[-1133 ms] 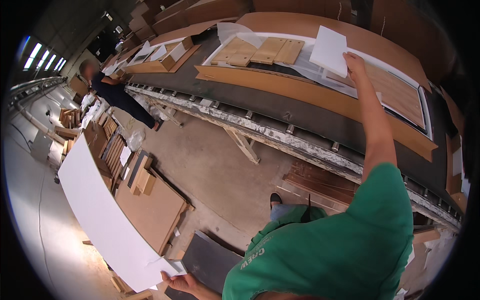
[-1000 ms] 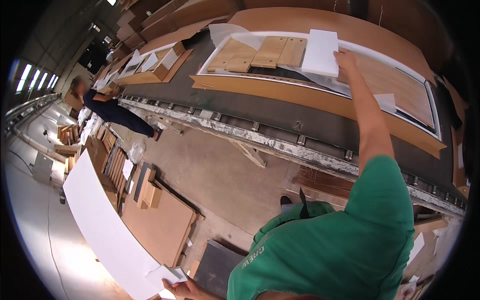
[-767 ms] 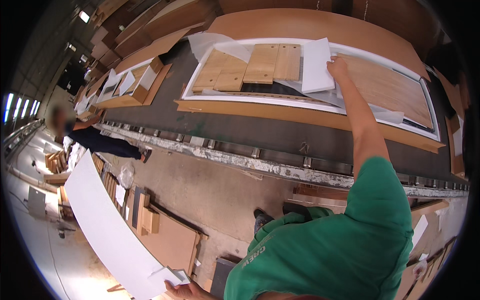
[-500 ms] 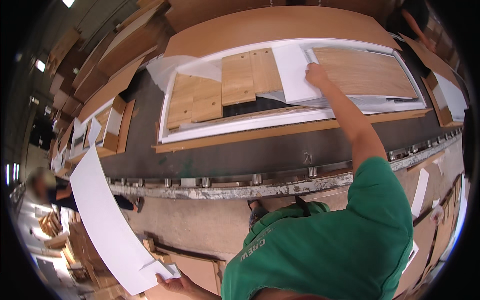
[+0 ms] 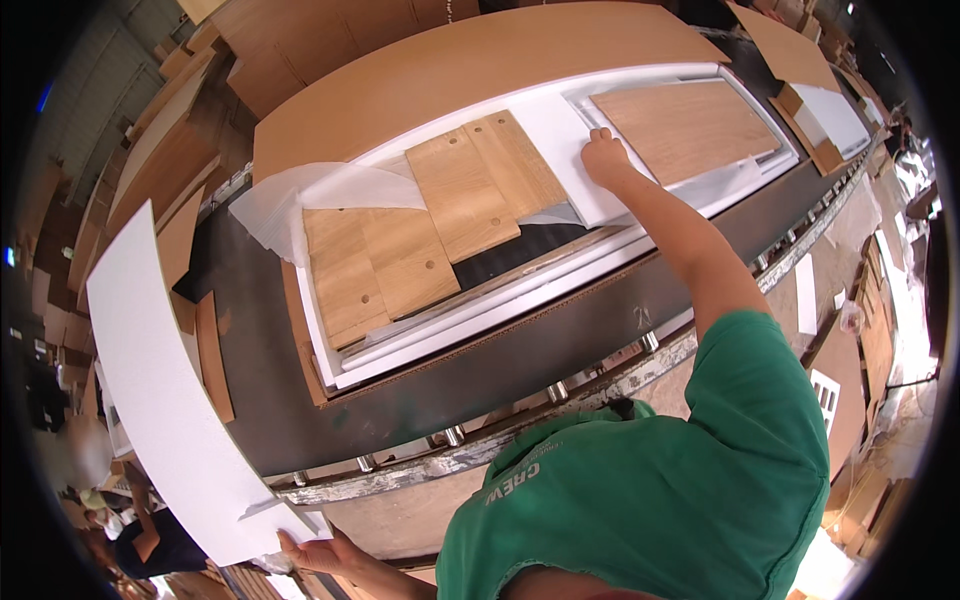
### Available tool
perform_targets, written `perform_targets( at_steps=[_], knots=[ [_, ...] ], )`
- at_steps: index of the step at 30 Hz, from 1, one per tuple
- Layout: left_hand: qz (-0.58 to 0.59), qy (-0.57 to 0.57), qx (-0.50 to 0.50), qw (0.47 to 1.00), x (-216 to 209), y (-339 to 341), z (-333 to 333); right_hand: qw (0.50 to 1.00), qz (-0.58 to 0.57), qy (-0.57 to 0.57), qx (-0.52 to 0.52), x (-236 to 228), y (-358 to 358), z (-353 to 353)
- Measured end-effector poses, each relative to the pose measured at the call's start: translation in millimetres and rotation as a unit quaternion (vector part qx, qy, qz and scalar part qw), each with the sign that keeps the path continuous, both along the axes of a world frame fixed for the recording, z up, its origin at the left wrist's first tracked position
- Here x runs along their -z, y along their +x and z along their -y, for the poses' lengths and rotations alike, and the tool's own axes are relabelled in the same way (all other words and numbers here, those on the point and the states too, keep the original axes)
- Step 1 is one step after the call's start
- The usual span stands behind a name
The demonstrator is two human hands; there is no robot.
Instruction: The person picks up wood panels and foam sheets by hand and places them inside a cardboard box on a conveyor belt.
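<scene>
In my left hand (image 5: 312,553) is one end of a long white foam sheet (image 5: 165,370), which rises, slightly bowed, along the left; small white foam pieces (image 5: 285,522) are pinched there with it. My right hand (image 5: 606,162) is closed at the right edge of a white foam panel (image 5: 555,140) lying in an open carton (image 5: 460,362); its fingertips are partly hidden. Inside the carton's white foam border, light wood boards (image 5: 470,185) with round holes lie left of that panel. A smooth brown wood panel (image 5: 685,128) lies to its right.
The carton rests on a dark conveyor (image 5: 255,415) with metal rollers along a worn rail (image 5: 420,462). Thin translucent wrap (image 5: 330,195) drapes over its left corner. Another open carton (image 5: 825,120) stands farther right. At the lower left is a person in dark clothes (image 5: 175,545).
My view has turned, so the carton now sits tilted and nearer. The long foam sheet stands further left, still in my left hand. My right hand remains at the foam panel's edge.
</scene>
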State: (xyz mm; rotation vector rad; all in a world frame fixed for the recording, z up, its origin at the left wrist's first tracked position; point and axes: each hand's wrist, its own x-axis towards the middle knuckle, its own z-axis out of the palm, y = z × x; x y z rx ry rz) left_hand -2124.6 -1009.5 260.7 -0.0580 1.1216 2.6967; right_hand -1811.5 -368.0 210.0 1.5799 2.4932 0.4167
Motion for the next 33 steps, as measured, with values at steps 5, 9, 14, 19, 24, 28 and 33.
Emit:
perform_targets(
  at_steps=[5, 9, 14, 19, 24, 28, 33],
  knots=[
    [0.035, 0.0, -0.01, 0.999, 3, 15, -22, 0.949, -0.281, -0.032, -0.137, 33, 5, -65],
    [-0.004, -0.025, -0.043, 0.999, -10, 37, -9, 0.984, -0.169, -0.056, -0.032, 25, -40, -38],
    [-0.01, -0.023, -0.079, 0.997, -1, 71, -40, 0.988, -0.137, -0.03, -0.058, 35, -39, -58],
    [0.024, 0.009, 0.037, 0.999, 19, 91, -124, 0.985, -0.11, -0.016, -0.133, -6, -50, -52],
    [0.013, -0.042, 0.041, 0.998, -6, 106, -190, 0.723, -0.465, -0.114, -0.498, -75, -99, 119],
    [-0.042, -0.085, 0.064, 0.993, -6, 116, -198, 0.574, -0.453, -0.194, -0.654, -111, -119, 266],
    [-0.073, -0.095, 0.053, 0.991, -1, 127, -212, 0.613, -0.431, -0.251, -0.613, -86, -144, 290]
  ],
)
